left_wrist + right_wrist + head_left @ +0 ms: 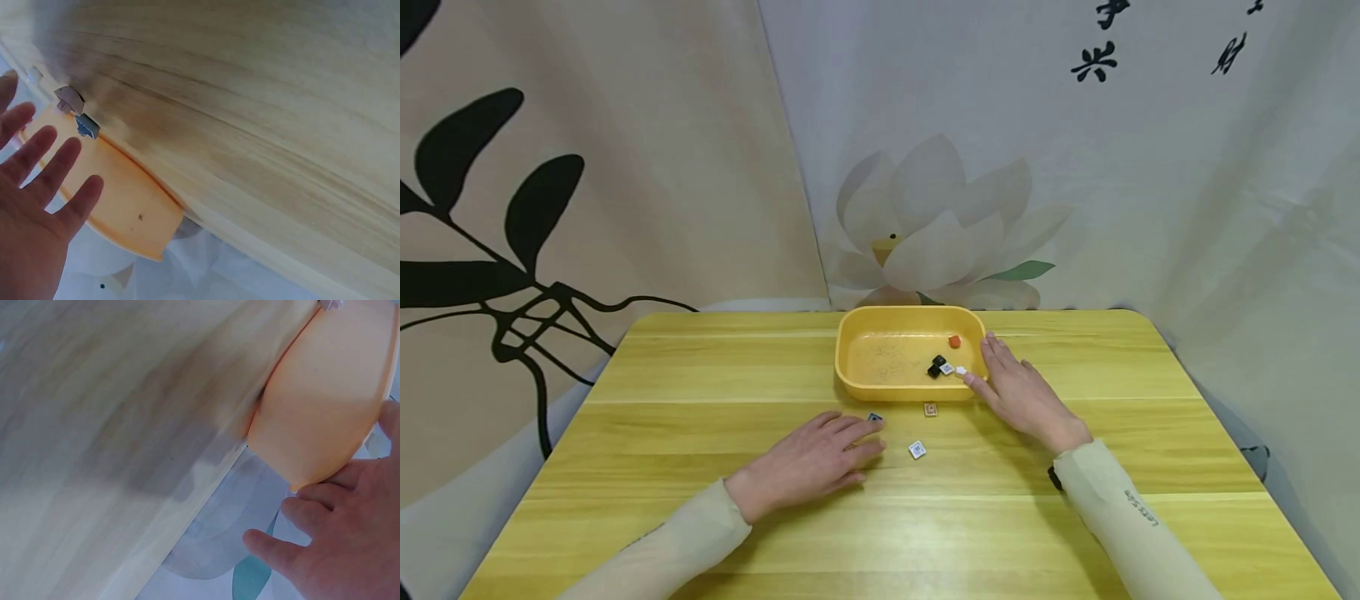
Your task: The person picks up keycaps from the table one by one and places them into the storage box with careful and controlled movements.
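Note:
My left hand [812, 458] hovers low over the table, palm down, fingers loosely spread. Just past its index fingertip lies a dark keycap [875, 417], partly covered in the head view. A white keycap [917, 450] is on the wood to the right of these fingers. Close to the front of the yellow tray [880, 392] sits a brownish keycap [930, 410]. At the tray's right end, my right hand [1026, 400] touches the rim, its fingers extended along the outside and its thumb at the front corner. Nothing is in the left palm [31, 231].
Inside the tray, toward its right side, are an orange keycap [954, 342], black keycaps [934, 371] and white ones [947, 368]. The wooden table [700, 367] ends just behind the tray, where a printed curtain [700, 167] hangs.

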Demonstrator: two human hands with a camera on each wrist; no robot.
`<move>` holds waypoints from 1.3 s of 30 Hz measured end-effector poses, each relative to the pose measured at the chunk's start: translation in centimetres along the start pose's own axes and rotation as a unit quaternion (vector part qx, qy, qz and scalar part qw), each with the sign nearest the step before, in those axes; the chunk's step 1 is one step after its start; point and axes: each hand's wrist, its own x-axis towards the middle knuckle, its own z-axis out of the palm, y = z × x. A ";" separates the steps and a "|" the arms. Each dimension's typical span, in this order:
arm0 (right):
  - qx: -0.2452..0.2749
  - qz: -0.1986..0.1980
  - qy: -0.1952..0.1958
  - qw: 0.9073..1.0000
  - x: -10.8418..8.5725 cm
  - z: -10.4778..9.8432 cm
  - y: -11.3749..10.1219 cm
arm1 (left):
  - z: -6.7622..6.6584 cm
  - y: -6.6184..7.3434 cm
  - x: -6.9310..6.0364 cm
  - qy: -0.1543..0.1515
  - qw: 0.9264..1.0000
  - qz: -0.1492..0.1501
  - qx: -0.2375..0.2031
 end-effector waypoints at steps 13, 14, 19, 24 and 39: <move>0.000 0.001 -0.003 1.000 0.0 0.1 0.1 | 0.3 0.0 -0.3 -0.022 0.999 -0.010 0.038; -0.001 0.001 -0.002 1.000 0.0 0.1 0.1 | 0.3 0.0 -0.3 -0.023 0.999 -0.011 0.037; -0.003 -0.001 0.000 1.000 0.0 0.2 0.2 | 0.4 -0.2 -0.2 -0.013 1.000 -0.009 0.025; 0.001 0.000 -0.001 1.000 0.0 0.2 0.1 | 0.3 -0.2 -0.2 -0.001 1.000 -0.003 0.016; 0.009 0.004 -0.006 1.000 0.0 0.1 0.1 | -2.2 -1.1 1.1 0.085 0.994 -0.045 -0.042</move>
